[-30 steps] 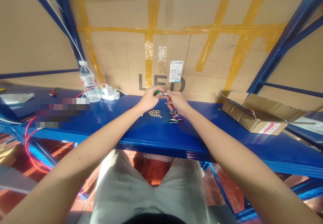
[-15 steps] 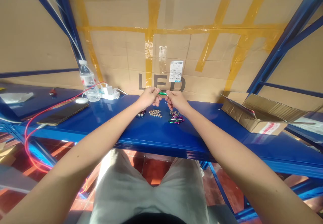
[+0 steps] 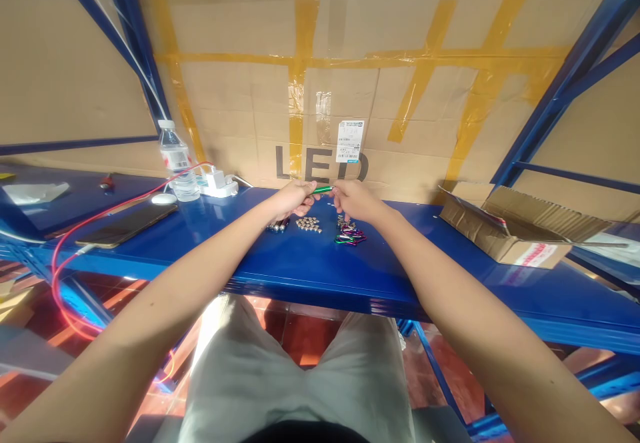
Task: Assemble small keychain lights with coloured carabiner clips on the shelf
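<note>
Above the blue tabletop (image 3: 320, 263), a small shiny green tube (image 3: 323, 190) spans the gap between my two hands. My left hand (image 3: 294, 200) is closed in a pinch around its left end. The fingers of my right hand (image 3: 353, 199) are closed at its silvery right tip; whether they grip a separate small part there I cannot tell. Below lie several small gold-coloured metal pieces (image 3: 309, 224) in a cluster. A pile of shiny purple, green and red pieces (image 3: 350, 236) sits under my right hand. Dark cylinders (image 3: 280, 225) are partly hidden behind my left wrist.
A large taped cardboard panel (image 3: 240, 110) stands along the back. At left are a water bottle (image 3: 180, 166), a white charger block (image 3: 217, 182), a phone (image 3: 127, 225) and a red cable (image 3: 95, 216). An open cardboard box (image 3: 525, 250) sits at right.
My hands have drawn slightly apart and down, and more of the green tube shows between them. My right hand has turned a little, its wrist shifting right.
</note>
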A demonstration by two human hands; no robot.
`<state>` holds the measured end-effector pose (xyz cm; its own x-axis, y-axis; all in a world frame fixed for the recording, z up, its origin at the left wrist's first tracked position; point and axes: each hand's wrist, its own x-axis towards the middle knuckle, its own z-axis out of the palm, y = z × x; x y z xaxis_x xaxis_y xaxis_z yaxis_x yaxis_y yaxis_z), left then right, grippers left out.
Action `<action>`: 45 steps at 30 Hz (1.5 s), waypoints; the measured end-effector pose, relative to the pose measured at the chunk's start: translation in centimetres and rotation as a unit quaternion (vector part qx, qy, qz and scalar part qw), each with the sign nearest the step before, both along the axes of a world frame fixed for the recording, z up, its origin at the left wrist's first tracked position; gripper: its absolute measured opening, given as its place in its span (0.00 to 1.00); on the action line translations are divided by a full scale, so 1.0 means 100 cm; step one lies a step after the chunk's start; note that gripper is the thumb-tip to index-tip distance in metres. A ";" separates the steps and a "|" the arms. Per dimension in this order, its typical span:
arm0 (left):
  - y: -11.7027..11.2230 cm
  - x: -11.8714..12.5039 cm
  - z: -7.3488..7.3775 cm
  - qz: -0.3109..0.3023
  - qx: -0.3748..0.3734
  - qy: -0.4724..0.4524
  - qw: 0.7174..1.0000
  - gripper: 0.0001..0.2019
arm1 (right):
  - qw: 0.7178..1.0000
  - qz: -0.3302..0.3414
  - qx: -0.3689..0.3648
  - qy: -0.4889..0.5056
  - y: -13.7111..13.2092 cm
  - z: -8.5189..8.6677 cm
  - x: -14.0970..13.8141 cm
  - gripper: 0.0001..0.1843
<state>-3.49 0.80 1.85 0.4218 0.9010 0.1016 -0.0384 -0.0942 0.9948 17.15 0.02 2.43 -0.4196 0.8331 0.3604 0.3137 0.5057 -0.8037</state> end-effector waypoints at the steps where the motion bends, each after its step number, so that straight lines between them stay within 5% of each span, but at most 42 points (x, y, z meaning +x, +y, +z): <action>1: 0.001 0.000 -0.001 0.001 0.000 0.003 1.000 0.20 | 1.000 0.006 0.004 -0.014 -0.001 0.001 0.002 0.15; 9: -0.002 0.001 -0.002 0.006 0.054 -0.006 0.998 0.18 | 0.992 -0.026 0.010 -0.124 -0.008 0.006 0.003 0.13; 18: -0.007 0.004 -0.005 0.005 0.155 -0.039 0.987 0.15 | 0.996 0.030 -0.085 -0.001 -0.014 0.008 0.000 0.17; 25: -0.005 0.004 -0.008 0.038 0.265 0.017 0.963 0.11 | 0.981 0.064 -0.166 0.075 -0.012 0.007 0.000 0.15; 39: -0.017 0.009 -0.008 0.067 0.425 0.172 0.886 0.07 | 0.934 0.089 -0.327 0.110 -0.016 0.017 0.008 0.17; 45: -0.021 0.015 -0.007 0.144 0.488 0.220 0.832 0.08 | 0.933 0.087 -0.334 0.107 -0.017 0.020 0.006 0.17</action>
<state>-2.02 -1.30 1.11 0.3917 0.5502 0.7374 0.4729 -0.8079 0.3516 17.74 -1.63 4.44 -0.5465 0.8283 -0.1232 0.0705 -0.1011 -0.9924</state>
